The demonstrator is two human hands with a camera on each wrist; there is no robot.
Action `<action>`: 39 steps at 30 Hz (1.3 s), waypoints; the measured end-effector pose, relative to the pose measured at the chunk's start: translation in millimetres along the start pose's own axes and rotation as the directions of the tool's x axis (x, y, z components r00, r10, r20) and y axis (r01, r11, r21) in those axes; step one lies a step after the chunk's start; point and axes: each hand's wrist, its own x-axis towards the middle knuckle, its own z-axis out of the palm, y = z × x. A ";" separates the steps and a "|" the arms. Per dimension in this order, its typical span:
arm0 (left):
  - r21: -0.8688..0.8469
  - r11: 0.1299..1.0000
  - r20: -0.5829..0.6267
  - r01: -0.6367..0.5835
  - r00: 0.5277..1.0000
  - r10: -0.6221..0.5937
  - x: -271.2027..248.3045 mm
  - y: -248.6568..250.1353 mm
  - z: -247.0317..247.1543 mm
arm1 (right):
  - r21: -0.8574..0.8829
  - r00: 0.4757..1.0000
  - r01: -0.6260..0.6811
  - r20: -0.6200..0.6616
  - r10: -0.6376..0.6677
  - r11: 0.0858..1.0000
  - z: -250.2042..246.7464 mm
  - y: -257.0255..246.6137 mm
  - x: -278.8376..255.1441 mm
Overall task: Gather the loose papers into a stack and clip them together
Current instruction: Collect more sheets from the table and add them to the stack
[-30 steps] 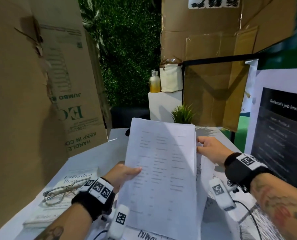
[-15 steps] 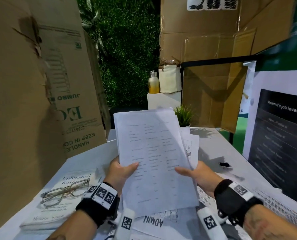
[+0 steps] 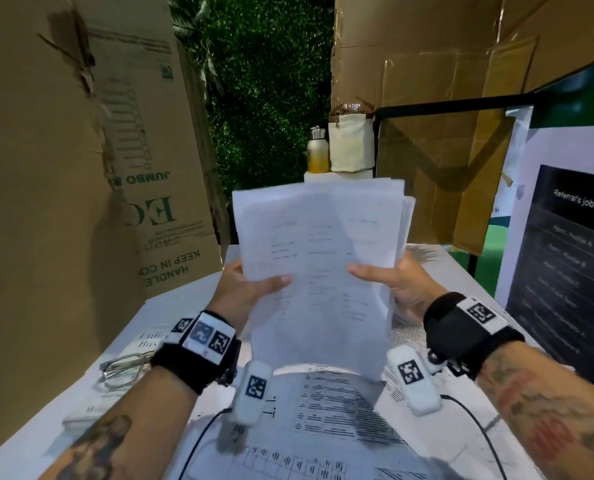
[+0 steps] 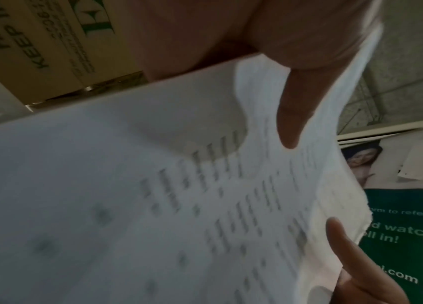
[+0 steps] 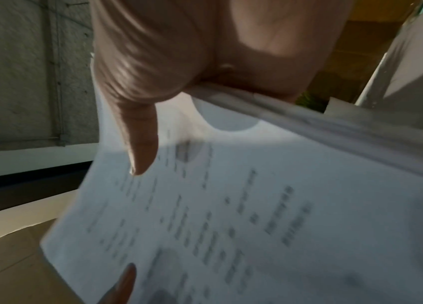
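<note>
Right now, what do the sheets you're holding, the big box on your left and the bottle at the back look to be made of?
The sheets: thin matte white paper, printed; they bend under the thumbs and edges fan out. The big box: brown corrugated cardboard, dull, torn near its top edge, with green print. The bottle: probably metal, a silvery cap and pale-to-amber body, too small to be sure.

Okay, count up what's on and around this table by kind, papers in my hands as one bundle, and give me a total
Bundle of papers, held by the left hand and the right hand: 1
Printed sheets lying on the table: several, overlapping, count unclear
Book: 1
Eyeglasses: 1
Bottle: 1
Cardboard boxes: at least 2
Total countable: 6
</note>
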 end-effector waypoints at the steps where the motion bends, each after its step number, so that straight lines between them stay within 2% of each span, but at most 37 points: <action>1: -0.004 1.000 -0.016 0.008 1.000 -0.008 -1.2 -2.0 -1.5 | 0.016 1.000 -0.022 -0.009 0.022 1.000 -1.7 3.6 -0.2; 4: -0.025 1.000 -0.051 0.017 0.999 -0.018 -5.0 -8.1 -4.4 | 0.021 0.998 -0.055 -0.013 0.056 0.998 -5.4 10.3 -1.4; 7: 0.002 0.999 -0.121 0.046 0.992 -0.045 -4.4 -13.8 -2.5 | -0.111 0.999 -0.037 -0.041 0.032 0.993 5.9 15.2 -1.8; 9: 0.025 1.000 -0.162 0.018 0.987 -0.013 -3.1 -10.4 3.7 | -0.207 0.995 -0.003 -0.101 -0.019 0.978 11.4 17.1 3.1; 11: 0.050 0.998 -0.183 -0.043 0.982 0.051 -1.8 -1.9 9.0 | -0.196 0.986 0.020 -0.161 -0.052 0.980 12.6 13.7 8.7; 13: 0.022 0.999 -0.149 -0.041 0.988 0.044 -2.3 1.4 10.5 | -0.148 0.981 0.031 -0.186 -0.058 0.989 10.6 10.9 10.9; 15: 0.025 0.999 -0.085 0.034 0.996 -0.031 -6.8 -5.9 7.9 | -0.141 0.980 -0.009 -0.198 -0.019 0.990 7.4 16.4 9.5; 18: 0.309 0.946 -0.025 0.099 0.995 -0.096 -15.6 -36.8 1.1 | -0.277 0.984 -0.091 -0.173 0.043 0.956 0.9 34.6 0.7; 19: 0.389 0.915 -0.044 0.112 0.994 -0.103 -17.9 -44.8 0.1 | -0.326 0.987 -0.113 -0.150 0.066 0.939 -3.2 39.9 -2.4; 21: 0.414 0.900 -0.101 0.135 0.990 -0.102 -18.9 -51.6 -4.2 | -0.405 0.986 -0.166 -0.052 0.159 0.899 -11.4 45.3 -9.6; 22: 0.390 0.909 -0.132 0.143 0.986 -0.099 -18.2 -50.1 -7.2 | -0.475 0.973 -0.201 0.005 0.232 0.857 -16.5 45.5 -12.9; 24: 0.368 0.918 -0.168 0.150 0.981 -0.093 -18.5 -37.0 -12.6 | -0.693 0.924 -0.259 0.026 0.383 0.673 -35.5 48.5 -15.3; 26: 0.354 0.920 -0.192 0.172 0.975 -0.108 -19.1 -24.8 -19.7 | -0.857 0.882 -0.323 -0.119 0.457 0.401 -58.9 51.6 -16.8; 29: 0.306 0.917 -0.263 0.256 0.948 -0.177 -17.1 -24.3 -30.3 | -0.905 0.823 -0.423 -0.362 0.437 0.047 -86.5 64.3 -23.4; 30: 0.287 0.915 -0.281 0.285 0.938 -0.204 -17.1 -26.6 -31.9 | -0.895 0.809 -0.445 -0.418 0.413 -0.036 -90.9 68.1 -27.5; 31: 0.270 0.914 -0.299 0.301 0.929 -0.218 -17.6 -29.1 -32.9 | -0.878 0.791 -0.473 -0.462 0.401 -0.079 -93.7 71.5 -30.9; 34: 0.245 0.918 -0.305 0.313 0.923 -0.234 -21.4 -37.7 -31.7 | -0.852 0.769 -0.517 -0.506 0.390 -0.084 -94.9 71.8 -37.5; 37: 0.204 0.922 -0.299 0.330 0.917 -0.262 -24.7 -43.0 -27.1 | -0.846 0.788 -0.532 -0.478 0.387 0.039 -95.1 66.2 -36.2; 39: 0.166 0.921 -0.294 0.352 0.909 -0.295 -25.0 -47.3 -27.0 | -0.857 0.841 -0.499 -0.441 0.312 0.133 -97.4 63.4 -32.5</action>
